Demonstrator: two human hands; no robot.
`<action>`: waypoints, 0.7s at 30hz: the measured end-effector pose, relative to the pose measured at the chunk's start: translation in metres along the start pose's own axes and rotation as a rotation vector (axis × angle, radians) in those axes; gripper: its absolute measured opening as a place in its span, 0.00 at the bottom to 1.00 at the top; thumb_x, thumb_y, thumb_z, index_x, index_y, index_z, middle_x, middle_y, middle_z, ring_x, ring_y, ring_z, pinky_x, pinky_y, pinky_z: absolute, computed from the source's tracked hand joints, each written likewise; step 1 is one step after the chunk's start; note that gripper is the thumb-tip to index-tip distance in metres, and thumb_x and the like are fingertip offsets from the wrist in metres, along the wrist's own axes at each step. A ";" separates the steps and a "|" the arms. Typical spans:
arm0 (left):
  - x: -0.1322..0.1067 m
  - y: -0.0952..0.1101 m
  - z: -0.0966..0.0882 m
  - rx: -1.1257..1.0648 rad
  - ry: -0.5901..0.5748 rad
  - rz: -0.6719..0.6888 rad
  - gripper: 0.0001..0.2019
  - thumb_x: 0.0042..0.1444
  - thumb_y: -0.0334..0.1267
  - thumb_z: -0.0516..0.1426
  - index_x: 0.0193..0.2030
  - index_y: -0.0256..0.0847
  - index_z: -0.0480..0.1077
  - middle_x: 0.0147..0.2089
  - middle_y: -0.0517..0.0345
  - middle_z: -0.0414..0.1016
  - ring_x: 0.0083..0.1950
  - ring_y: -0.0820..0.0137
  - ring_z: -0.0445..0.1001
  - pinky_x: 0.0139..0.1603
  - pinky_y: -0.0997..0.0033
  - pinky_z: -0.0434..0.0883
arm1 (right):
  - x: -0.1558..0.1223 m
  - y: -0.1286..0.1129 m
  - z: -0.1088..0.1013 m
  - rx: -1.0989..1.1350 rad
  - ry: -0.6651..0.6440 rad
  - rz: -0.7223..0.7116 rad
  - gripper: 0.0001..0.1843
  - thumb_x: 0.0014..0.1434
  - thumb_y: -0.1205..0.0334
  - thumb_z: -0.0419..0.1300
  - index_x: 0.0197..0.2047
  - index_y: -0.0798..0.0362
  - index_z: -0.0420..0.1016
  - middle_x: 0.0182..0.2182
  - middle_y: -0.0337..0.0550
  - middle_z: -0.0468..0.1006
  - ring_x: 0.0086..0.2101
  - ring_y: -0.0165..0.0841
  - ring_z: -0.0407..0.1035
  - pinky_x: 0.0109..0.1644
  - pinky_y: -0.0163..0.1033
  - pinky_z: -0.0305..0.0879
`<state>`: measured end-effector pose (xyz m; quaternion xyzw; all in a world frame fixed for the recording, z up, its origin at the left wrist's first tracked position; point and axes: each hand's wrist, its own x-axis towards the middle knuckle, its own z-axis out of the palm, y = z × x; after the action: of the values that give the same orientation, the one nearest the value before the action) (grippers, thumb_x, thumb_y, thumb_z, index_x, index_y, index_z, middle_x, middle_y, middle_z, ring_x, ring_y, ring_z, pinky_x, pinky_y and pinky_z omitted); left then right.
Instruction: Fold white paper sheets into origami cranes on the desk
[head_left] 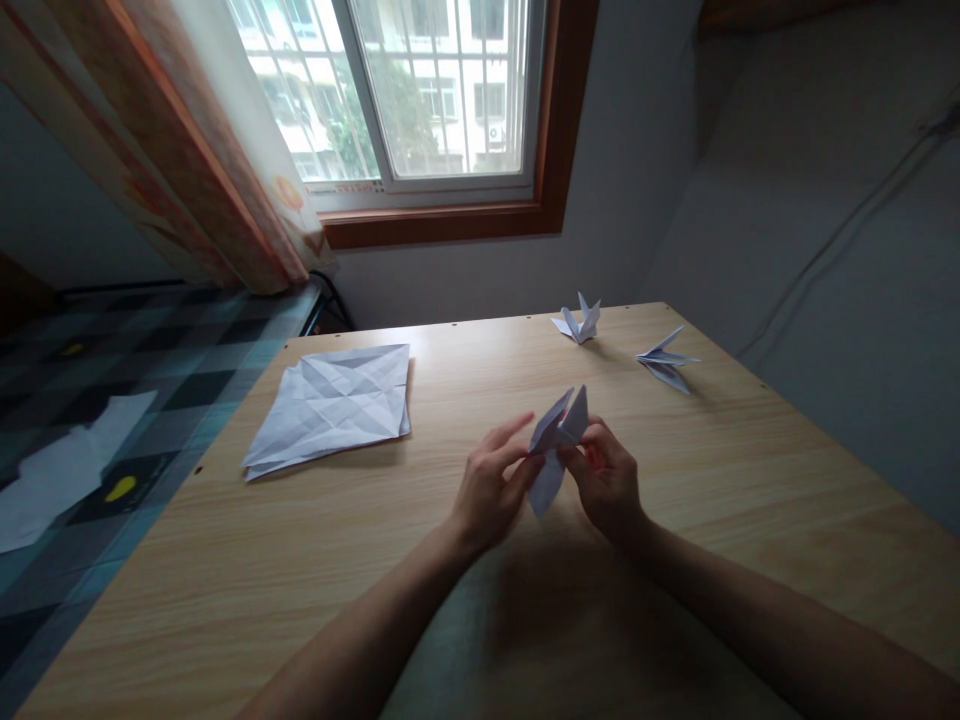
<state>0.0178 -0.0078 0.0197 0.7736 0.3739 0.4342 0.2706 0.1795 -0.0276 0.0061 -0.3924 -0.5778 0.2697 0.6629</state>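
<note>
Between my two hands, above the wooden table [360,560], is a folded piece of white paper [551,440] with two pointed flaps standing up and one point hanging down. My left hand [495,485] pinches its left side between thumb and fingers, with the index finger stretched out behind. On the opposite side my right hand [607,485] grips the paper, thumb in front and fingers curled behind. Farther back on the table stands a folded paper crane [579,322]. To its right lies another folded paper piece [666,358] with thin spread points.
A stack of creased paper sheets [334,405] lies at the table's left. Beyond the left edge is a checkered bed cover [45,400] with white paper [75,470] on it. A window [442,100] and a curtain [187,140] are at the back; a wall [840,230] borders the right side.
</note>
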 end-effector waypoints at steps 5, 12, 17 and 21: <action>-0.003 0.004 0.012 -0.369 0.008 -0.319 0.14 0.63 0.48 0.52 0.35 0.40 0.67 0.24 0.60 0.72 0.23 0.72 0.68 0.24 0.75 0.63 | 0.003 -0.004 0.008 0.230 0.007 0.336 0.11 0.54 0.58 0.67 0.38 0.48 0.70 0.27 0.35 0.76 0.27 0.31 0.71 0.32 0.36 0.68; -0.003 0.001 0.016 -0.419 0.118 -0.332 0.13 0.59 0.42 0.58 0.48 0.43 0.64 0.29 0.64 0.70 0.23 0.76 0.66 0.24 0.78 0.62 | 0.008 0.002 0.005 0.253 -0.005 0.448 0.13 0.51 0.60 0.68 0.39 0.51 0.72 0.23 0.34 0.74 0.23 0.28 0.68 0.26 0.33 0.67; 0.001 0.001 0.010 -0.218 0.167 -0.222 0.06 0.54 0.37 0.61 0.38 0.40 0.71 0.38 0.57 0.68 0.33 0.74 0.66 0.30 0.76 0.64 | -0.001 0.003 0.004 0.076 -0.028 0.357 0.09 0.54 0.60 0.66 0.39 0.52 0.75 0.23 0.34 0.70 0.23 0.27 0.65 0.26 0.33 0.64; 0.002 0.000 0.010 -0.327 0.119 -0.286 0.09 0.51 0.40 0.64 0.34 0.39 0.69 0.36 0.60 0.67 0.30 0.75 0.64 0.30 0.75 0.64 | -0.003 -0.005 0.004 -0.142 -0.139 0.122 0.07 0.57 0.62 0.63 0.41 0.50 0.78 0.30 0.39 0.73 0.30 0.31 0.68 0.34 0.37 0.67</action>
<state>0.0272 -0.0074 0.0155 0.6316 0.4197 0.4911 0.4286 0.1748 -0.0322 0.0091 -0.4531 -0.6150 0.2948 0.5740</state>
